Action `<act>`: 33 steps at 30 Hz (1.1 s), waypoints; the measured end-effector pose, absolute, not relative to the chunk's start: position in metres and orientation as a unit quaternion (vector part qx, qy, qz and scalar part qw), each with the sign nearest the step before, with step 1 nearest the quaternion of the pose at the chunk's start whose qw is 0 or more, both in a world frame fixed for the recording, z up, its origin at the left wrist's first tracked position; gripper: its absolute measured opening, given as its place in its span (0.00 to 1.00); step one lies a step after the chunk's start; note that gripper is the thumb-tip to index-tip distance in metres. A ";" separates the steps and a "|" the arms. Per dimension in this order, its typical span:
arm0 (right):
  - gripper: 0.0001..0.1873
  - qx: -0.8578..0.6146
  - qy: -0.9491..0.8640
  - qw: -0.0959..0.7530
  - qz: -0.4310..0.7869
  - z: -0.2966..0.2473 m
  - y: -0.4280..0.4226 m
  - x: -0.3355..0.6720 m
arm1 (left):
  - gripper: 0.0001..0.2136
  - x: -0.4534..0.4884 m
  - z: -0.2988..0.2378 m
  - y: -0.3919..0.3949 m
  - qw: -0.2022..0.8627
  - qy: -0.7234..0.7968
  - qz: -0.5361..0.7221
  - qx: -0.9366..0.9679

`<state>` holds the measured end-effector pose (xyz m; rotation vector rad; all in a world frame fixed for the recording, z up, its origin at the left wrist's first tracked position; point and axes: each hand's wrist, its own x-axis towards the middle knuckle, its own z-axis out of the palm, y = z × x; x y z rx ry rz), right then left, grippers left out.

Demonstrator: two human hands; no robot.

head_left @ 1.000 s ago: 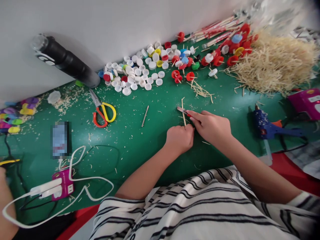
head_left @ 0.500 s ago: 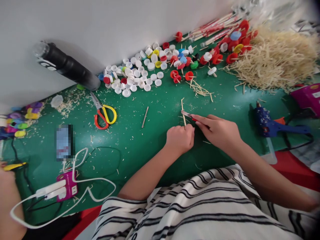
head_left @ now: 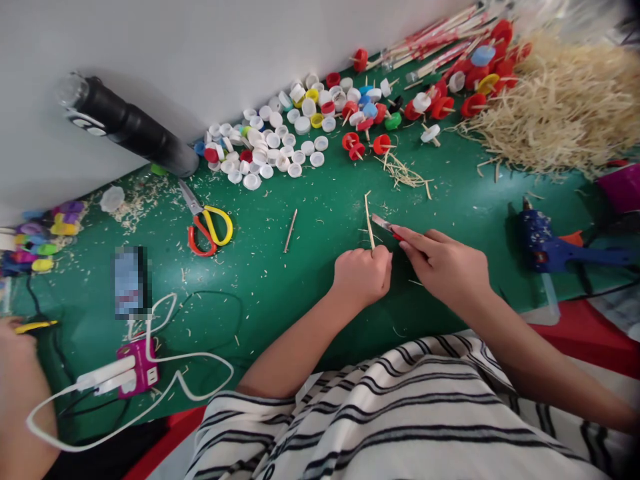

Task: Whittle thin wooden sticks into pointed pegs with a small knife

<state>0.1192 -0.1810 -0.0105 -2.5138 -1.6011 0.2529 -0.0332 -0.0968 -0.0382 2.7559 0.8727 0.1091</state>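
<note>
My left hand (head_left: 363, 275) is closed around the lower end of a thin wooden stick (head_left: 369, 223), which points up and away over the green table (head_left: 260, 280). In my right hand (head_left: 445, 267) is a utility knife (head_left: 384, 224) with a red part by my fingertips. Its blade stands just right of the stick, with a small gap showing between them. Fine shavings lie around the stick. A nail (head_left: 291, 231) rests on the table to the left of my hands.
Scissors (head_left: 210, 230), a phone (head_left: 130, 281) and a power adapter (head_left: 141, 367) with cables lie left. Bottle caps (head_left: 270, 143) and a black bottle (head_left: 135, 127) stand behind. At right are a wood-shavings pile (head_left: 565, 113) and a blue glue gun (head_left: 555, 243). Another person's hand (head_left: 15, 343) holds something yellow.
The knife blade has moved off the stick, a little to the right, along with my right hand. My left hand keeps its grip. The view has shifted slightly.
</note>
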 end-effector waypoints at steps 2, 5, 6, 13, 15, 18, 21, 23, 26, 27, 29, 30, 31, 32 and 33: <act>0.24 -0.836 -0.535 0.085 0.089 -0.010 -0.180 0.119 | 0.19 -0.033 -0.038 -0.097 0.124 0.300 0.042 0.945; 0.24 -0.825 -0.548 0.069 0.121 -0.008 -0.174 0.119 | 0.19 -0.033 -0.037 -0.097 0.131 0.304 0.029 0.943; 0.24 -0.824 -0.549 0.059 0.129 -0.008 -0.171 0.119 | 0.19 -0.032 -0.036 -0.097 0.135 0.306 0.021 0.942; 0.25 -0.827 -0.550 0.012 0.119 -0.004 -0.150 0.118 | 0.20 -0.029 -0.031 -0.096 0.150 0.320 -0.013 0.935; 0.25 -0.826 -0.553 0.009 0.109 -0.006 -0.148 0.117 | 0.20 -0.028 -0.031 -0.095 0.154 0.323 -0.017 0.934; 0.26 -0.827 -0.555 0.014 0.087 -0.011 -0.147 0.116 | 0.20 -0.027 -0.032 -0.095 0.154 0.321 -0.016 0.934; 0.27 -0.828 -0.556 0.015 0.074 -0.014 -0.146 0.113 | 0.18 -0.028 -0.033 -0.095 0.150 0.316 -0.010 0.937; 0.27 -0.827 -0.557 0.013 0.075 -0.014 -0.143 0.112 | 0.17 -0.028 -0.033 -0.094 0.148 0.317 -0.008 0.937; 0.27 -0.824 -0.561 0.008 0.077 -0.013 -0.138 0.112 | 0.16 -0.028 -0.033 -0.094 0.151 0.317 -0.009 0.936; 0.27 -0.823 -0.562 0.007 0.077 -0.013 -0.136 0.113 | 0.16 -0.028 -0.032 -0.094 0.152 0.316 -0.010 0.936; 0.27 -0.821 -0.566 0.006 0.079 -0.012 -0.136 0.115 | 0.16 -0.028 -0.032 -0.095 0.152 0.314 -0.011 0.937; 0.27 -0.819 -0.569 0.008 0.081 -0.012 -0.137 0.116 | 0.16 -0.028 -0.032 -0.095 0.151 0.312 -0.011 0.938; 0.26 -0.817 -0.571 0.012 0.083 -0.012 -0.138 0.117 | 0.17 -0.029 -0.032 -0.095 0.149 0.312 -0.009 0.938; 0.26 -0.815 -0.573 0.017 0.085 -0.012 -0.140 0.118 | 0.18 -0.029 -0.032 -0.095 0.147 0.310 -0.008 0.939; 0.26 -0.814 -0.574 0.023 0.087 -0.012 -0.143 0.119 | 0.19 -0.029 -0.032 -0.095 0.145 0.310 -0.006 0.939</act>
